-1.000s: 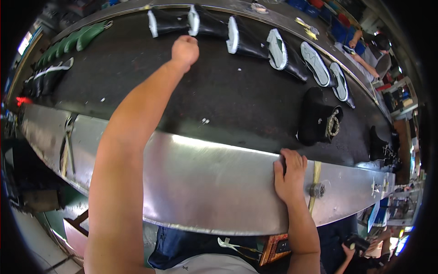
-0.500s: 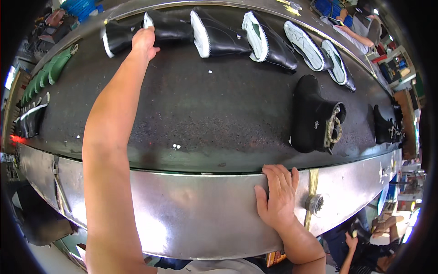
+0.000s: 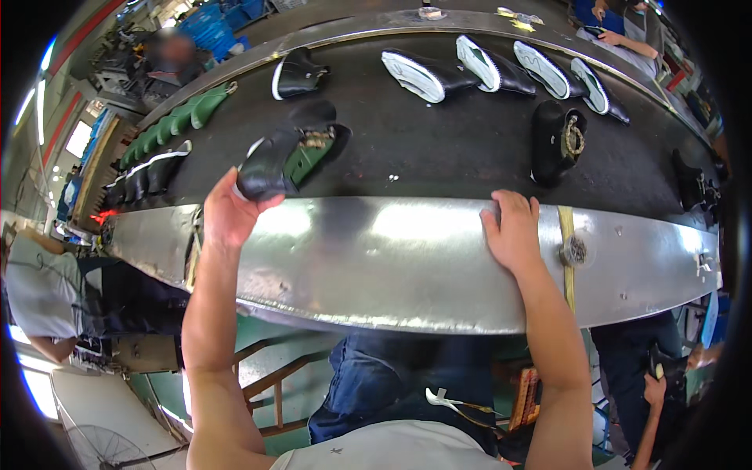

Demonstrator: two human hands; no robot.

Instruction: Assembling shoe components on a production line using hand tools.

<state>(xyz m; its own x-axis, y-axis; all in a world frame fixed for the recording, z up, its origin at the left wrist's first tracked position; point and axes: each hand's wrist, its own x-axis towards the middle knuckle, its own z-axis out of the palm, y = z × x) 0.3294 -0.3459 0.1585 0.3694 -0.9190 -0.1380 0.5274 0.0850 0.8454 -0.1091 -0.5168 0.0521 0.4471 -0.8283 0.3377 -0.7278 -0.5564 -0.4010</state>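
A black boot point(image 3: 270, 166) with a white sole and green inside its opening lies tilted over the near side of the dark conveyor belt point(image 3: 368, 153). My left hand point(image 3: 231, 211) is closed on its near end, thumb beneath and fingers partly hidden. My right hand point(image 3: 513, 227) rests on the metal ledge point(image 3: 376, 266) by the belt's near edge, with its fingers stretched out and nothing in them. Beyond it on the belt stands another black boot point(image 3: 558, 141), a beige ring-like trim around its opening.
Along the far side lie a black boot point(image 3: 299, 74) and several black shoes point(image 3: 419, 74) with white soles. Green shoe shapes point(image 3: 180, 117) line the left. A round container point(image 3: 573, 251) sits on the ledge beside yellow tape point(image 3: 568, 294). Co-workers are at both sides.
My left hand has drawn a boot from the far row toward me. The view has shifted, showing more of the near side. My right hand stays on the ledge.
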